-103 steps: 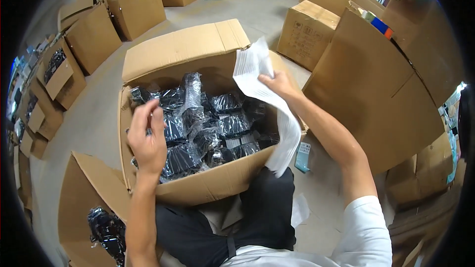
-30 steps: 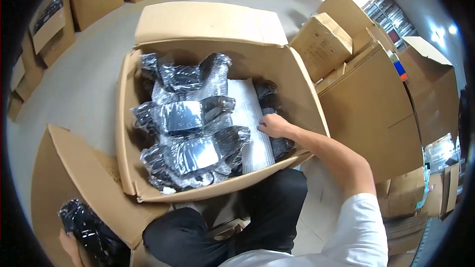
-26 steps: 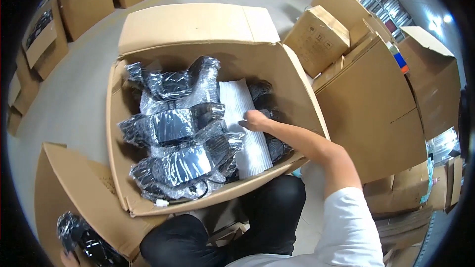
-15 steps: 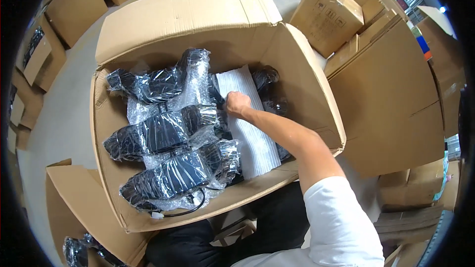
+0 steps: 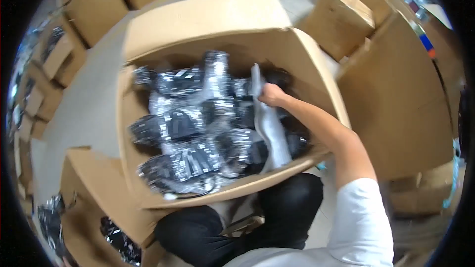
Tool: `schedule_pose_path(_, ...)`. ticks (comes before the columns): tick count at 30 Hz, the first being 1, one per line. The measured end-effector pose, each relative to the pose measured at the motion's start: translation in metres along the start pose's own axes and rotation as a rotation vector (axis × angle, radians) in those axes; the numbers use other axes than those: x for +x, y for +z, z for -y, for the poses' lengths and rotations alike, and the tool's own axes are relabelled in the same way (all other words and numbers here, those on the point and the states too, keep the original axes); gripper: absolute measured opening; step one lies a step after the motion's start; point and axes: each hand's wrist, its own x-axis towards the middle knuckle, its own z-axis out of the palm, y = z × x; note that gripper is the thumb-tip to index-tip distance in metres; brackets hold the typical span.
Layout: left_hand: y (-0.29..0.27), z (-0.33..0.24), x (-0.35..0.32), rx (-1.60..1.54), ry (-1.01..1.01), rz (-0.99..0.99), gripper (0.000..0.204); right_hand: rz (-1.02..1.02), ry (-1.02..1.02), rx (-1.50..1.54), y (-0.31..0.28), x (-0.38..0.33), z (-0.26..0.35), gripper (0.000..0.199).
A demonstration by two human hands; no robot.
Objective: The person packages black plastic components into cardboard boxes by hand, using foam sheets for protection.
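Nearest, at the lower edge: dark trousers (image 5: 247, 227) and a white sleeve (image 5: 361, 222), knees tucked against the front wall of a large open cardboard box (image 5: 232, 195). Lower left, a second open carton (image 5: 94, 202) with a few more glossy black packets (image 5: 116, 240) inside. Left hand out of view — somewhere past the lower left rim, state not to be told.

Reaching in from the right, the right hand (image 5: 272, 95), fingers (image 5: 264, 91) closed around the upper end of a white padded sheet (image 5: 269, 128). Sheet standing on edge along the right side of the load, between the heap of black items in clear plastic bags (image 5: 198, 128) and the box's right wall, its lower end down near the front wall. Picture blurred, so the exact pinch hard to read, but clearly a grip and not a flat press.

To handle well, probably: keep hold near the top corner, draw the sheet along its own length and not sideways, so the slippery bags beside it don't drag or tumble; mind the right wall, close against the forearm.

Farther off, the box's back flap (image 5: 208, 17) folded outward, grey floor (image 5: 79, 104) to the left, and more cartons around — a closed one (image 5: 341, 20) at upper right, a tall one (image 5: 401, 99) just beside the right wall, several open ones (image 5: 99, 5) along the left.
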Motion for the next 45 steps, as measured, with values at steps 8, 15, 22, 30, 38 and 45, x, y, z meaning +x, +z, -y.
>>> schedule_pose_path(8, -0.044, 0.022, 0.026, -0.533, 0.500, -0.148, 0.029, -0.536, -0.400, 0.145, -0.063, -0.074, 0.041, 0.029)
schedule_pose_path(15, -0.102, -0.049, -0.028, -0.754, 0.702, -0.083, 0.030, -0.796, -1.039, 0.332, -0.121, -0.260, 0.211, 0.030)
schedule_pose_path(22, -0.126, -0.147, -0.061, -0.818, 0.795, 0.391, 0.019, -1.358, -1.683, -0.037, -0.129, -0.402, 0.264, 0.029)
schedule_pose_path(30, -0.153, -0.239, -0.152, -0.851, 1.081, 0.616, 0.023, -1.570, -0.961, -0.539, -0.174, -0.327, 0.271, 0.060)
schedule_pose_path(38, -0.135, -0.305, -0.219, -1.016, 1.201, 0.992, 0.046, -1.307, -0.770, -0.756, -0.198, -0.307, 0.155, 0.078)
schedule_pose_path(45, -0.043, -0.297, -0.268, -1.535, 0.919, 1.185, 0.040, -1.086, -0.493, -0.824, -0.208, -0.237, 0.043, 0.116)
